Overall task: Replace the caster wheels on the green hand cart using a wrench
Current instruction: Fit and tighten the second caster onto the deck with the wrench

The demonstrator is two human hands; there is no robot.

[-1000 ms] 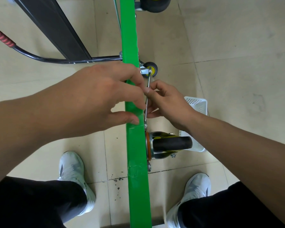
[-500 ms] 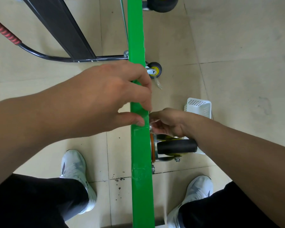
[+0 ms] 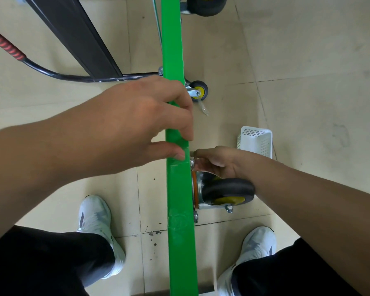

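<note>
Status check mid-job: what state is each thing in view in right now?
Green cart, tipped on its edge, deck upright.
Left hand, grips the cart's upper edge.
Right hand, pinches a silver bolt at the near caster's plate.
Near caster, mounted, sticking out sideways.
Small caster, mounted farther along.
White basket, upright on the floor, contents hidden.
Wrench, not in view.

Glossy green cart deck [image 3: 176, 189]; matt rubber caster wheel [image 3: 228, 188] (shiny metal bracket).
</note>
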